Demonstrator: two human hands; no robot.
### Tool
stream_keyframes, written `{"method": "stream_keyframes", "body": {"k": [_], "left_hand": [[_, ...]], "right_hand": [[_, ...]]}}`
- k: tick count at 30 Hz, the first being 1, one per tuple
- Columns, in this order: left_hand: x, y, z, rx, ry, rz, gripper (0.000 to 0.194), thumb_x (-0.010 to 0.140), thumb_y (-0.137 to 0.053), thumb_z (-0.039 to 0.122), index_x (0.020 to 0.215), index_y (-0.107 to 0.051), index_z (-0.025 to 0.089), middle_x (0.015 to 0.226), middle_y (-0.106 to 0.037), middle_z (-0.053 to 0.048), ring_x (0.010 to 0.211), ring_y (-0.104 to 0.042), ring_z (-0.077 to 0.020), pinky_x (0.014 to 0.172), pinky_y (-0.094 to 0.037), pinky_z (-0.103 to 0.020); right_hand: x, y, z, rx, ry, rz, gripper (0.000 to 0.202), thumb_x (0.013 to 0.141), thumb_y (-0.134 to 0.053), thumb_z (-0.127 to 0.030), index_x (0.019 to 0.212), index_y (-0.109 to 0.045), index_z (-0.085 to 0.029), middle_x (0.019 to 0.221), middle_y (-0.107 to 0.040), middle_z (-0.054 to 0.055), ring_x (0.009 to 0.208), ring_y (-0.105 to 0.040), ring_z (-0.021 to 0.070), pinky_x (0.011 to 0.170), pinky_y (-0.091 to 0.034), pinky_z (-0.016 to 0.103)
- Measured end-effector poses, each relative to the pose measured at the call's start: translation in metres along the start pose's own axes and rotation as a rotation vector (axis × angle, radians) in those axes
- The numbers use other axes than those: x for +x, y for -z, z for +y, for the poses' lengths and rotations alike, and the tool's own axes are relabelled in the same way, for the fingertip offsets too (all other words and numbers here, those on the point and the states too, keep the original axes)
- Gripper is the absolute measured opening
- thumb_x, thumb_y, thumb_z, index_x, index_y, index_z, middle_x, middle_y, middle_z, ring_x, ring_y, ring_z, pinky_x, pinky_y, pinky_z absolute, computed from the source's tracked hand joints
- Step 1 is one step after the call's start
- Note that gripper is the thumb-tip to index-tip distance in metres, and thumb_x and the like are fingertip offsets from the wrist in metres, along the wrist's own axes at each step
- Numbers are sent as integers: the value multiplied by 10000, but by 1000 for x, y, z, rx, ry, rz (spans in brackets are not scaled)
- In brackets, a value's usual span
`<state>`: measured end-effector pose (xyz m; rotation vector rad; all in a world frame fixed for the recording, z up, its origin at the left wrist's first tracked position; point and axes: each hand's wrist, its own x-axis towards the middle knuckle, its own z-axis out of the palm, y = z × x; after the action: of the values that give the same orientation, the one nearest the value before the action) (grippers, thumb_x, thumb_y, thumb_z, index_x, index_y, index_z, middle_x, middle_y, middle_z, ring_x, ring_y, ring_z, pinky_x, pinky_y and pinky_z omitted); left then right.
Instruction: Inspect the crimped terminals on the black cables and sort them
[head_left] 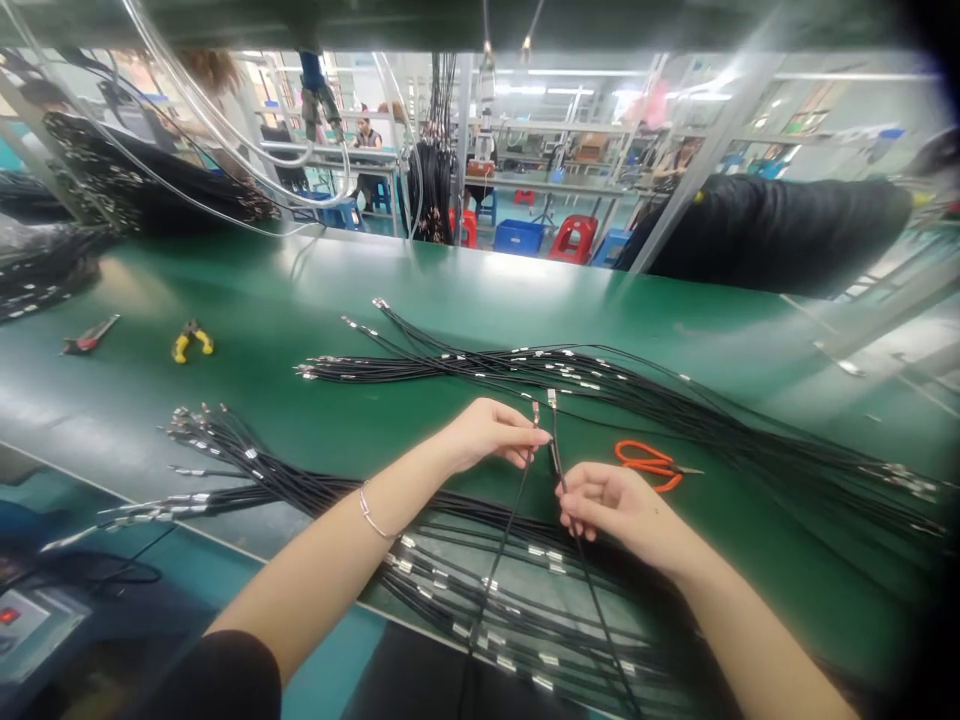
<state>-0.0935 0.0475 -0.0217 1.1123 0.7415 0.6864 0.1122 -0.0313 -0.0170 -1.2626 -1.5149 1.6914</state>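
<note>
Over the green workbench (300,300), my left hand (495,435) pinches one black cable (501,540) just below its metal-tipped end. My right hand (604,500) closes around a second black cable (592,580), whose pale connector end (552,398) points up and away from me. Both cables hang down toward the front edge. Beneath my arms runs a bundle of black cables (300,485) with white labels. Another cable bundle (375,368) lies beyond my hands. Orange-handled scissors (649,462) rest right of my right hand.
Yellow-handled pliers (192,342) and a red-handled tool (91,336) lie at the left. Thick cable hanks hang at the back left (150,180) and back right (780,230). An overhead shelf (450,25) crosses the top. People sit at benches farther off.
</note>
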Motion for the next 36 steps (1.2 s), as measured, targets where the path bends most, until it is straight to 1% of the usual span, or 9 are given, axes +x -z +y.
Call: {"method": "stream_keyframes", "body": {"k": [3, 6, 10, 12, 17, 23, 27, 33, 36], "left_hand": [[0, -2, -2, 21, 33, 19, 429, 524, -906, 345, 769, -701, 59, 651, -666, -64, 511, -602, -93, 513, -535, -202], [0, -3, -5, 138, 76, 35, 452, 484, -919, 336, 749, -677, 61, 627, -669, -77, 502, -609, -121, 463, -530, -220], [-2, -2, -4, 252, 132, 20, 413, 511, -909, 344, 692, -667, 62, 566, -652, -74, 500, -620, -134, 483, -554, -236], [-3, -2, 0, 216, 93, 8, 389, 538, -899, 339, 698, -680, 60, 589, -663, -73, 508, -630, -126, 513, -565, -228], [-7, -7, 8, 56, -100, -5, 340, 631, -854, 334, 781, -720, 60, 657, -687, -70, 531, -639, -113, 521, -565, -211], [-6, -12, 4, 19, -275, 49, 270, 646, -846, 289, 768, -737, 73, 696, -704, -72, 542, -646, -113, 505, -562, -198], [-6, -15, 3, -22, -305, 60, 280, 609, -864, 291, 733, -735, 76, 721, -707, -74, 567, -665, -140, 489, -568, -212], [-8, -19, 5, -52, -320, 49, 322, 548, -893, 300, 718, -737, 76, 660, -692, -60, 561, -665, -150, 481, -566, -215], [-9, -19, 5, -46, -321, 63, 292, 588, -878, 287, 753, -748, 84, 679, -707, -72, 568, -668, -148, 505, -573, -223]], "right_hand": [[-1, -1, -3, 11, -1, -1, 341, 753, -754, -436, 825, -582, -151, 693, -673, 32, 591, -601, 105, 540, -449, 217], [-1, -1, -3, 22, 0, -2, 333, 764, -747, -433, 829, -586, -150, 707, -677, 35, 596, -597, 99, 544, -453, 212], [-3, -1, -2, 30, -6, 2, 324, 762, -753, -422, 844, -589, -155, 719, -679, 33, 607, -600, 101, 542, -456, 206], [-4, -2, -2, 33, -1, -2, 315, 769, -750, -415, 850, -592, -155, 724, -680, 35, 608, -601, 100, 542, -458, 204], [-6, -4, -3, 35, 16, -21, 293, 774, -751, -395, 830, -598, -152, 727, -684, 44, 604, -594, 96, 545, -464, 202], [-8, -6, -3, 57, 29, -58, 273, 776, -753, -374, 823, -604, -150, 734, -694, 53, 626, -611, 105, 577, -488, 213], [-8, -7, -2, 79, 22, -67, 281, 770, -758, -376, 830, -608, -146, 735, -699, 59, 624, -619, 112, 579, -496, 224], [-7, -8, 0, 80, 22, -71, 278, 769, -758, -375, 838, -624, -142, 730, -699, 60, 631, -636, 121, 573, -501, 227], [-6, -10, -1, 74, 24, -68, 274, 766, -762, -368, 847, -633, -141, 713, -695, 54, 627, -637, 116, 577, -507, 218]]}}
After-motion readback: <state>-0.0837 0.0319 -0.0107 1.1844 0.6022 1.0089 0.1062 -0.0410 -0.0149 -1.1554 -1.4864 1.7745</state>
